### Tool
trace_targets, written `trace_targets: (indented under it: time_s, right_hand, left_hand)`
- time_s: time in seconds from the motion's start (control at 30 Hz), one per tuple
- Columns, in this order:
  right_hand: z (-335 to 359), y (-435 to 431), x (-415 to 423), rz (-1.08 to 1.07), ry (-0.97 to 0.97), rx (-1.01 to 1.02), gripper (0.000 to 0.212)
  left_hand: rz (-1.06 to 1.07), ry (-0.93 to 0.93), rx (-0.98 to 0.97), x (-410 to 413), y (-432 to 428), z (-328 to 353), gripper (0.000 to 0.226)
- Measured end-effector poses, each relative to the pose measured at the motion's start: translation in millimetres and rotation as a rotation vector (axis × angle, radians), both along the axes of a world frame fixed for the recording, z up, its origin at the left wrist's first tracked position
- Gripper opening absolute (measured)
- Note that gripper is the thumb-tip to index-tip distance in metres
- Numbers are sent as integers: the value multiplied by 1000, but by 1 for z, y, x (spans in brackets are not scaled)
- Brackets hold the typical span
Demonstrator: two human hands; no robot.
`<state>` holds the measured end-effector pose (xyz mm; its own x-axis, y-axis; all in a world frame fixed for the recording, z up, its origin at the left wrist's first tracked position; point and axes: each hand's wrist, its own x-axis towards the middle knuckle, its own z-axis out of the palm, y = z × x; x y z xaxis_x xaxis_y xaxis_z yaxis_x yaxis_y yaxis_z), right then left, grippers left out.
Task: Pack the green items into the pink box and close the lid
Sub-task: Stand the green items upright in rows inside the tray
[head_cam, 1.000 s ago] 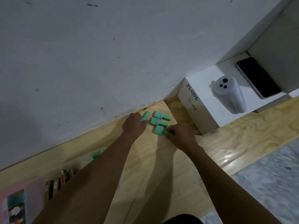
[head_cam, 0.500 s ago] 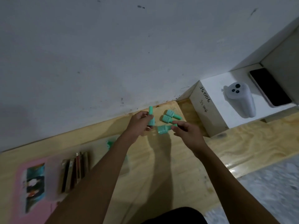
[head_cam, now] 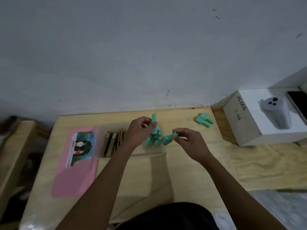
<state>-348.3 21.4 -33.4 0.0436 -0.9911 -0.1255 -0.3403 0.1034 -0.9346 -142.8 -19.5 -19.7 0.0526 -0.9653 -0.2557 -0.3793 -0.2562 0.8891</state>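
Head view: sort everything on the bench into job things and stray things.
Job:
left hand gripping an upright green item
right hand pinching a tilted green item
green cluster below them
two green items lying apart
pink box

Stray:
brown sticks
white box
grey device on it
dark phone
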Motion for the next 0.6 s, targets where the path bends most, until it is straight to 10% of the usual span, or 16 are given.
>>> trace_targets:
  time_s: [0.6]
  right_hand:
    - [-28,-9,58,284,1025,-196,22]
  left_hand:
    - [-107,-355,-31,40,54,-30,15]
